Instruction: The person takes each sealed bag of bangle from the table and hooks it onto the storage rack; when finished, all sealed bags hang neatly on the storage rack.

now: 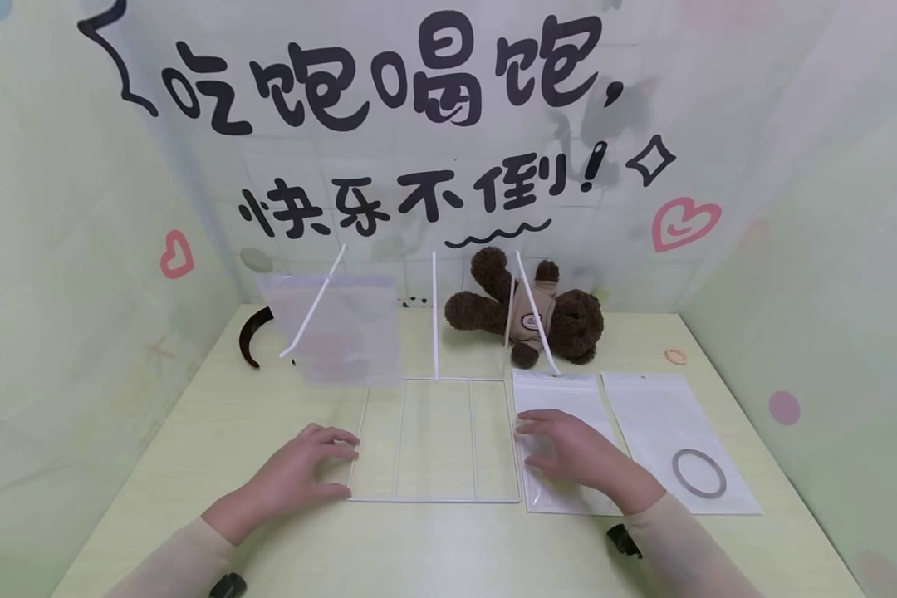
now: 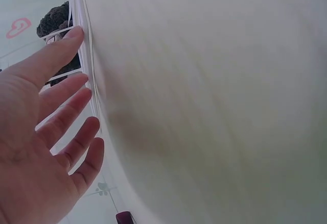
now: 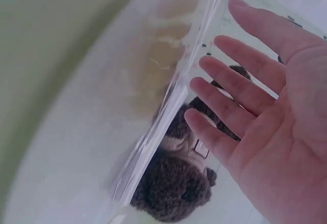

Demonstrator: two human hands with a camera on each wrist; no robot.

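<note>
A white wire rack (image 1: 433, 501) lies on the table, with several white prongs (image 1: 435, 316) rising at its back. My left hand (image 1: 291, 469) is at the rack's left side, fingertips and thumb right at the side wire. In the left wrist view its fingers (image 2: 61, 117) are spread and loosely bent. On the opposite side my right hand (image 1: 571, 453) hovers over a white zip bag (image 1: 556, 394), fingertips close to the rack's right wire. The right wrist view shows relaxed fingers (image 3: 240, 81) with nothing between them. A translucent pouch (image 1: 351, 332) hangs at the left prong.
Behind the rack a brown teddy bear (image 1: 579, 328) lies on its side. A second white bag (image 1: 646, 407) carries a grey ring (image 1: 677, 473). A small peach ring (image 1: 675, 355) sits at the back right, a dark curved piece (image 1: 248, 340) at the back left. Walls enclose three sides.
</note>
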